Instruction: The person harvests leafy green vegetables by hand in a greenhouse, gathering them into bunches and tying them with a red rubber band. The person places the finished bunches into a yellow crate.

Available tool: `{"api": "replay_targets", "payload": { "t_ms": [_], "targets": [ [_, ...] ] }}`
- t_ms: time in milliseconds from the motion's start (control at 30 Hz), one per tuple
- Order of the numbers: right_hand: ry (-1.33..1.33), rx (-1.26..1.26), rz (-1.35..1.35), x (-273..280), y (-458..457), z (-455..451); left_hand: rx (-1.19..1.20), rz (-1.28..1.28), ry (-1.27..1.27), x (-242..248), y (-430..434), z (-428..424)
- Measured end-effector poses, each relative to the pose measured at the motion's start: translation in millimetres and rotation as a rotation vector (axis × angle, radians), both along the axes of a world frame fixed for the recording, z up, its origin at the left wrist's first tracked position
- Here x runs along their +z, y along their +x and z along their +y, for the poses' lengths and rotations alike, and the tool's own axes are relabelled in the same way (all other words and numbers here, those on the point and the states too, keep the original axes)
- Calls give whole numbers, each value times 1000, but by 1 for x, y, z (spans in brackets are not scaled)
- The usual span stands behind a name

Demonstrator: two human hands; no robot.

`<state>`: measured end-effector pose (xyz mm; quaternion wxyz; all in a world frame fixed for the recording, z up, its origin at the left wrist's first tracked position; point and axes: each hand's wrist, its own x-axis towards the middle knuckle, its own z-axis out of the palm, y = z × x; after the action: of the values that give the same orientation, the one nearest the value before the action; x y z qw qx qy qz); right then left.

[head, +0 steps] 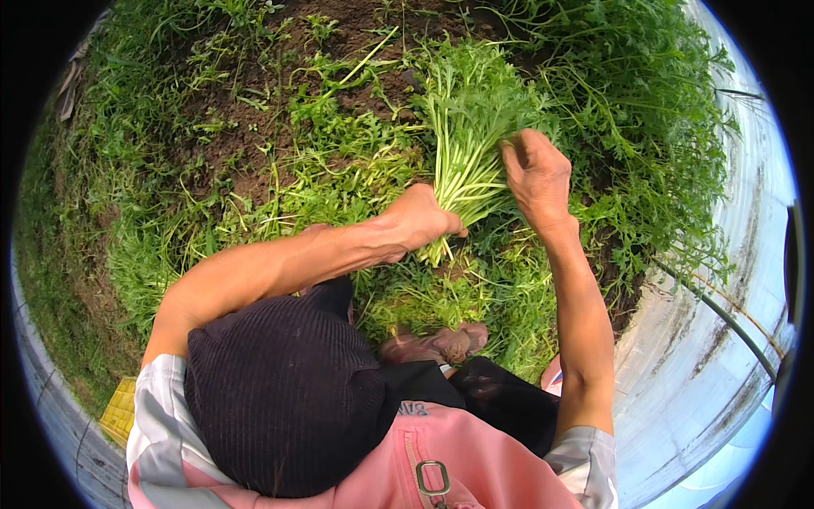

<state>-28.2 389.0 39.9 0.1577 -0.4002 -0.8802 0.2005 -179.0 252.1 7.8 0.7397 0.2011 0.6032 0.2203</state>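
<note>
A thick bunch of feathery leafy greens with pale green stems lies before me, leaves pointing up the picture. My left hand is wrapped round the stems near their cut ends, which stick out below the fist. At the bunch's right edge, my right hand has its thumb and fingers curled in against the leaves. Whether those fingertips grip a leaf or stem is hidden. Loose cut greens are strewn on the ground left of the bunch.
Tall standing greens grow along the right, beside pale plastic sheeting with a dark pole. Bare brown soil shows at upper left. A soil-stained shoe stands below the bunch. Far left sits a yellow crate.
</note>
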Motion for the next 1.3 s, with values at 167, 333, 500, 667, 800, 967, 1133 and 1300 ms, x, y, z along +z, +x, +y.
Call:
{"api": "replay_targets", "payload": {
  "t_ms": [167, 333, 500, 667, 800, 967, 1133, 1300],
  "targets": [
    [-616, -674, 1340, 41, 67, 100, 3, -6, 15, -8, -2, -13],
    [-611, -214, 228, 51, -3, 16, 18, 59, 26, -6, 6, -15],
    [-297, 126, -480, 35, -43, -4, 11, 76, 107, -11, 8, -17],
    [-546, -387, 469, 32, -27, 38, 33, -63, 11, -19, 1, -19],
    [-823, -389, 747, 40, -10, 28, 17, -146, 19, -20, -5, -18],
    [-398, 106, -112, 13, 1, -22, 154, -440, 5, -2, -4, -17],
    [-370, 149, -200, 20, -12, -24, 85, -393, 42, -4, -11, -21],
    [-429, 172, -174, 15, -13, -18, 136, -480, 57, -2, -11, -18]
  ]
}}
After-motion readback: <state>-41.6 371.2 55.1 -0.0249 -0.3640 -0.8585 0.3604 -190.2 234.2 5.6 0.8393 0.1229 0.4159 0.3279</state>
